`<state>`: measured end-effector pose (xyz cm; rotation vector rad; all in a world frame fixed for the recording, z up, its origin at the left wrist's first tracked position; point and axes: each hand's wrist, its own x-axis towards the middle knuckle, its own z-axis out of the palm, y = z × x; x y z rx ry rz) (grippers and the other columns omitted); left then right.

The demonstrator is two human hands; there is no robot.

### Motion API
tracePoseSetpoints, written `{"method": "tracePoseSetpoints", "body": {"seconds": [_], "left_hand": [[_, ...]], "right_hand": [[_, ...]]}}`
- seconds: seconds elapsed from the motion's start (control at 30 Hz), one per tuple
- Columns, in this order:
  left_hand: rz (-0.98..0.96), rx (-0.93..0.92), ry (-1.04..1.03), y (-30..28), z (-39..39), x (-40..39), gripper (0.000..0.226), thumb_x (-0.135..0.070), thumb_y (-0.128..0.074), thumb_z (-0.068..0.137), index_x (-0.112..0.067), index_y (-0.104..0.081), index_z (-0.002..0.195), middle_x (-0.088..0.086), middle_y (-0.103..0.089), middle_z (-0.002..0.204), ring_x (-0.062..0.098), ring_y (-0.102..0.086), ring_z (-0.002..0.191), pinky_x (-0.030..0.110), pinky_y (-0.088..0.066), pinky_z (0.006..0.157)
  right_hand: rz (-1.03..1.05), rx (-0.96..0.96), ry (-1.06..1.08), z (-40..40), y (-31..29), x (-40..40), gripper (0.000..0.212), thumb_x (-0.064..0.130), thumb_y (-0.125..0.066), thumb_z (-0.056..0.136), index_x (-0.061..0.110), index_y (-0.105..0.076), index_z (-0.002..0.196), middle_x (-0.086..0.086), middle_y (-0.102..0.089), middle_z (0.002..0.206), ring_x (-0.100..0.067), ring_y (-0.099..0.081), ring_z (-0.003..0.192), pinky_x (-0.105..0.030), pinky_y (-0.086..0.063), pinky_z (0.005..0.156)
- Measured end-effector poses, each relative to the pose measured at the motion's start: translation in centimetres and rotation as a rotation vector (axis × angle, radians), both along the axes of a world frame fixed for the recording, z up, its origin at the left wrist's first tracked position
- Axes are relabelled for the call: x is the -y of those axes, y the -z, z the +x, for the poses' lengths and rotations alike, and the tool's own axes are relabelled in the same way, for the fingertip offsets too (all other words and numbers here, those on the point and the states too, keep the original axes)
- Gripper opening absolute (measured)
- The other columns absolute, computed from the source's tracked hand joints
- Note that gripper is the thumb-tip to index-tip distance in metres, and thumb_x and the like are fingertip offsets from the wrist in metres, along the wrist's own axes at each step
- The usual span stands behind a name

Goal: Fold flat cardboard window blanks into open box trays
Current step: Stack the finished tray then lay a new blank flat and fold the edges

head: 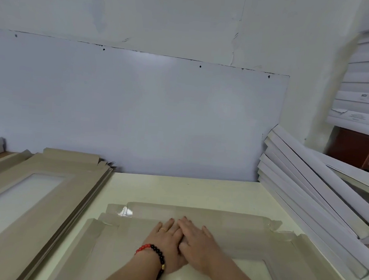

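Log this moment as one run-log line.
left hand open, flat on blank | right hand open, overlapping left | far flap folded | flat stack left

Both hands flat, side by side, on the far flap of a cardboard blank (194, 234) on the table (175, 191): left hand (167, 241) with bead bracelet (154, 251), right hand (198, 243) partly over it. Stack of flat blanks (44, 195) at left, folded white trays (306, 192) leaning at right.
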<state>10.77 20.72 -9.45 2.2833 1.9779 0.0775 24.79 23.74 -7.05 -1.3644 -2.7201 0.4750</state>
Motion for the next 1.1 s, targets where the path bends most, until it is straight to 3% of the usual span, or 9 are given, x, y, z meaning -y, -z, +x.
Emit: {"method": "tracePoseSetpoints", "body": {"seconds": [0.1,0.2,0.3,0.43,0.6,0.8,0.93,1.03,1.1], "left_hand": [[-0.046,-0.016,-0.106,-0.3,-1.3,-0.2,0.115,-0.095,-0.017,0.063,-0.027,0.003,0.154,-0.014,0.008,0.16,0.01,0.011,0.147,0.038,0.008,0.117],[-0.078,-0.023,-0.179,-0.4,-2.6,-0.2,0.128,-0.101,-0.016,0.054,-0.024,0.004,0.154,-0.011,0.01,0.161,0.008,0.012,0.146,0.037,0.009,0.117],[-0.06,-0.032,-0.271,-0.4,-5.0,0.1,0.123,-0.097,-0.013,0.058,-0.022,0.003,0.154,-0.008,0.01,0.161,0.01,0.011,0.147,0.038,0.008,0.118],[-0.055,-0.059,-0.393,-0.3,-8.9,0.6,0.117,-0.093,-0.007,0.062,-0.022,0.002,0.155,-0.006,0.009,0.161,0.011,0.01,0.147,0.038,0.007,0.118],[-0.037,-0.045,-0.462,-0.2,-10.4,0.7,0.114,-0.092,-0.003,0.063,-0.024,0.0,0.154,-0.01,0.006,0.161,0.01,0.005,0.147,0.038,0.003,0.119],[-0.017,-0.037,-0.58,-0.4,-12.1,1.6,0.106,-0.088,-0.007,0.072,-0.022,-0.001,0.154,-0.006,0.004,0.162,0.015,0.004,0.148,0.04,-0.001,0.119],[-0.034,-0.036,-0.664,-0.5,-13.6,2.8,0.099,-0.082,-0.009,0.08,-0.018,0.001,0.154,-0.003,0.006,0.162,0.017,0.004,0.148,0.04,-0.003,0.12],[-0.047,-0.001,-0.717,-0.9,-15.1,3.7,0.095,-0.078,-0.015,0.083,-0.015,-0.003,0.154,0.0,0.002,0.162,0.019,-0.001,0.148,0.041,-0.011,0.12],[-0.02,-0.02,-0.729,-2.2,-15.0,4.1,0.09,-0.072,-0.026,0.087,-0.012,-0.008,0.152,0.005,-0.003,0.161,0.022,-0.006,0.148,0.041,-0.016,0.119]], "right_hand": [[0.077,0.152,-0.024,1.4,0.2,-1.3,0.06,0.036,-0.023,0.098,0.032,-0.002,0.154,0.018,0.007,0.16,0.002,0.01,0.145,-0.039,0.007,0.118],[0.088,0.167,-0.023,2.2,0.5,-2.3,0.058,0.045,-0.023,0.1,0.033,-0.005,0.154,0.018,0.006,0.16,0.002,0.009,0.145,-0.035,0.006,0.118],[0.073,0.143,0.027,3.6,0.6,-3.4,0.061,0.051,-0.027,0.1,0.031,-0.008,0.154,0.015,0.002,0.161,0.001,0.006,0.146,-0.032,0.004,0.117],[0.096,0.272,0.275,11.2,0.9,-5.7,0.067,0.062,-0.018,0.097,0.032,0.001,0.154,0.015,0.01,0.16,-0.008,0.009,0.147,-0.044,0.003,0.118],[0.098,0.315,0.542,20.6,1.1,-6.3,0.071,0.069,-0.012,0.093,0.036,0.004,0.153,0.019,0.008,0.159,-0.006,0.005,0.148,-0.049,-0.002,0.117],[0.135,0.258,0.675,24.2,1.7,-5.8,0.067,0.061,-0.008,0.096,0.028,0.002,0.154,0.011,0.004,0.162,-0.013,0.001,0.149,-0.041,-0.005,0.119],[0.242,0.176,0.727,25.1,1.4,-4.8,0.055,0.045,-0.012,0.101,0.026,-0.017,0.152,0.009,-0.016,0.16,-0.013,-0.017,0.147,-0.032,-0.02,0.116],[0.398,0.1,0.746,25.6,0.6,-3.2,0.04,0.027,-0.028,0.098,0.031,-0.05,0.13,0.009,-0.054,0.136,-0.015,-0.054,0.119,-0.031,-0.045,0.095],[0.476,0.056,0.761,25.3,-0.9,-2.0,0.034,0.016,-0.044,0.091,0.028,-0.063,0.116,0.005,-0.064,0.124,-0.022,-0.061,0.107,-0.034,-0.05,0.087]]}}
